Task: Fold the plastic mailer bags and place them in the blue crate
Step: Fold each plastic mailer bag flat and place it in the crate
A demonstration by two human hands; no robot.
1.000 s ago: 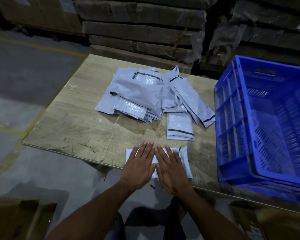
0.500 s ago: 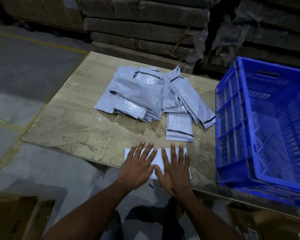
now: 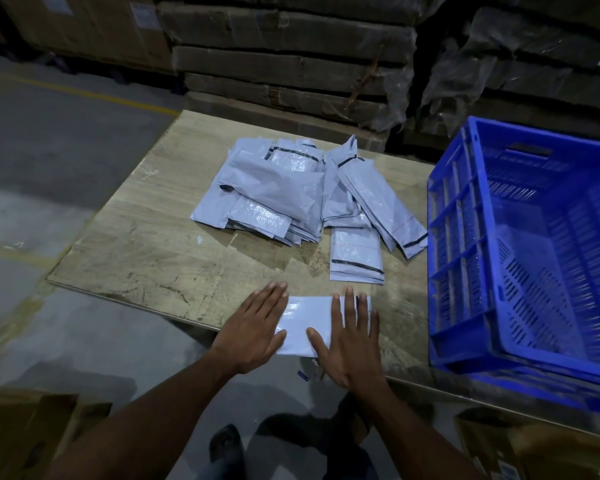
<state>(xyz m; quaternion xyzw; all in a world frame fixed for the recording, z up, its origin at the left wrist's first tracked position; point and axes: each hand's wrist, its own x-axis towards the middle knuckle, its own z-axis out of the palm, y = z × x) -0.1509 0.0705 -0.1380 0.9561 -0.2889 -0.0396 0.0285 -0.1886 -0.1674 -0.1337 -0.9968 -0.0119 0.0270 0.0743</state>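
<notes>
Folded mailer bag (image 3: 309,322) flat at near edge of worktop (image 3: 160,244), pinned under both palms. Left hand (image 3: 257,327) on its left end, right hand (image 3: 349,337) on its right end, fingers straight and flat. Long axis along near edge, left-right. Blue crate (image 3: 465,271) just right.

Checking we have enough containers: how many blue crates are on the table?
1. The blue crate sits on the table's right side, right of the mailer pile. Its right part runs out of frame, so anything beyond is unseen.
</notes>
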